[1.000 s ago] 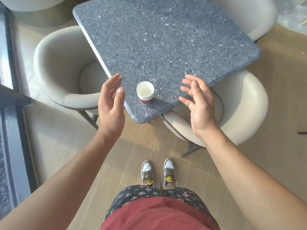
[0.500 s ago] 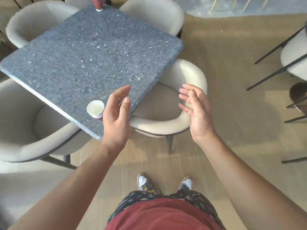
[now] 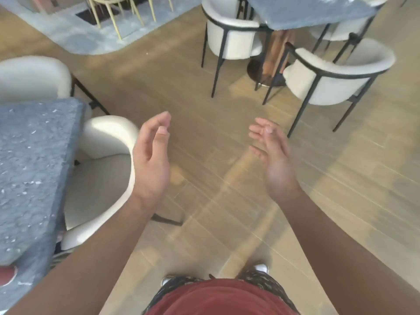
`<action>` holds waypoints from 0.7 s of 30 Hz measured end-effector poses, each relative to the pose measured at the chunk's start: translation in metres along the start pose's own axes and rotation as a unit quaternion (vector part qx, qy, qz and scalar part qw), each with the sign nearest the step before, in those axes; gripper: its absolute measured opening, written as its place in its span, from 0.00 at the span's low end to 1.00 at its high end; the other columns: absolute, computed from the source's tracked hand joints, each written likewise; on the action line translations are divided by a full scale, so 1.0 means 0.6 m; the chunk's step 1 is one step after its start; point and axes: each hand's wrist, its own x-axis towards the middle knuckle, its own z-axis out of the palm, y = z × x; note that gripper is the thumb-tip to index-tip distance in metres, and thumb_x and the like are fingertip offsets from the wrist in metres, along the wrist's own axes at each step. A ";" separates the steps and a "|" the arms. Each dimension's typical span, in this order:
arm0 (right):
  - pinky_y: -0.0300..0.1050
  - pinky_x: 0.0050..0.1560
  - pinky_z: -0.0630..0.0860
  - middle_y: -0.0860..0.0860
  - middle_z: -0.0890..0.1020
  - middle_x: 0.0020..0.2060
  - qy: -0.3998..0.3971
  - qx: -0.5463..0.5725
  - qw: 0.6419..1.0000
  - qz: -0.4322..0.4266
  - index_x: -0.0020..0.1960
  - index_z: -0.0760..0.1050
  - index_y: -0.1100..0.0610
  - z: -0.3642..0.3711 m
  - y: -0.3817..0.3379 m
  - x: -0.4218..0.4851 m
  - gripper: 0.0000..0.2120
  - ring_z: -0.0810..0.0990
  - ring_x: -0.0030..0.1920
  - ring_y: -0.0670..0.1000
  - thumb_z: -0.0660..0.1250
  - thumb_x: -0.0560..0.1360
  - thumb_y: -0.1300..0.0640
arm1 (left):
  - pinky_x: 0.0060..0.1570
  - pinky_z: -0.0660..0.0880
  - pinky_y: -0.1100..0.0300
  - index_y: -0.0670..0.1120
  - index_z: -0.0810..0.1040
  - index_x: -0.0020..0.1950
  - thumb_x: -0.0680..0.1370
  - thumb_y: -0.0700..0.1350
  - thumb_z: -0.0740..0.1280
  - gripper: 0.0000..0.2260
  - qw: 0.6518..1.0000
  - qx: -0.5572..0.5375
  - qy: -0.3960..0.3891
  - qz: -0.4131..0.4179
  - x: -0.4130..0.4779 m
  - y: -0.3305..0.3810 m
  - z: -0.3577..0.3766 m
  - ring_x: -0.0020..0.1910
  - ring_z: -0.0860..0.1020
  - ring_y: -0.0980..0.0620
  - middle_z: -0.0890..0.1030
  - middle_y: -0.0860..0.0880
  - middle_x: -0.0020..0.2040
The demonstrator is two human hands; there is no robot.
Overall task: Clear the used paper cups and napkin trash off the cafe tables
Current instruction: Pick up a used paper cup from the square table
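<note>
Both hands hang over bare wooden floor, palms facing each other and fingers apart, holding nothing. My left hand (image 3: 151,155) is just right of a cream chair, my right hand (image 3: 272,155) about a forearm's width further right. The grey speckled table (image 3: 29,167) now lies at the far left. A sliver of the red-and-white paper cup (image 3: 6,277) shows on its near corner at the frame's left edge, well away from both hands. The picture is motion-blurred.
A cream tub chair (image 3: 102,169) is tucked under the grey table beside my left hand. A second grey table (image 3: 313,12) with black-framed white chairs (image 3: 329,80) stands at the back right. A blue rug (image 3: 95,32) with yellow chair legs lies at the back left.
The view has swung right: the table and cup slid from the centre to the far left edge. Both hands kept their open pose and are now over the floor instead of the table.
</note>
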 end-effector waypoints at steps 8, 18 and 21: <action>0.53 0.65 0.77 0.46 0.84 0.59 0.170 -0.017 0.985 -0.019 0.60 0.81 0.43 -0.372 -0.063 0.022 0.15 0.81 0.63 0.47 0.62 0.80 0.38 | 0.73 0.72 0.47 0.45 0.79 0.65 0.84 0.46 0.59 0.14 0.989 -0.076 -0.124 -0.027 -0.036 0.016 0.393 0.68 0.79 0.56 0.82 0.51 0.65; 0.58 0.69 0.77 0.51 0.83 0.62 0.316 -0.016 0.949 -0.016 0.65 0.80 0.47 -0.644 -0.083 0.064 0.19 0.81 0.66 0.51 0.61 0.80 0.40 | 0.72 0.73 0.48 0.51 0.81 0.58 0.82 0.49 0.62 0.10 0.951 -0.128 -0.278 -0.030 -0.017 0.019 0.734 0.68 0.79 0.55 0.84 0.52 0.63; 0.57 0.68 0.78 0.50 0.83 0.62 0.343 -0.020 0.939 -0.021 0.65 0.79 0.48 -0.709 -0.084 0.114 0.18 0.81 0.65 0.51 0.61 0.81 0.41 | 0.70 0.74 0.49 0.53 0.81 0.57 0.80 0.53 0.63 0.11 0.939 -0.144 -0.310 -0.022 0.017 0.009 0.838 0.67 0.79 0.55 0.85 0.55 0.61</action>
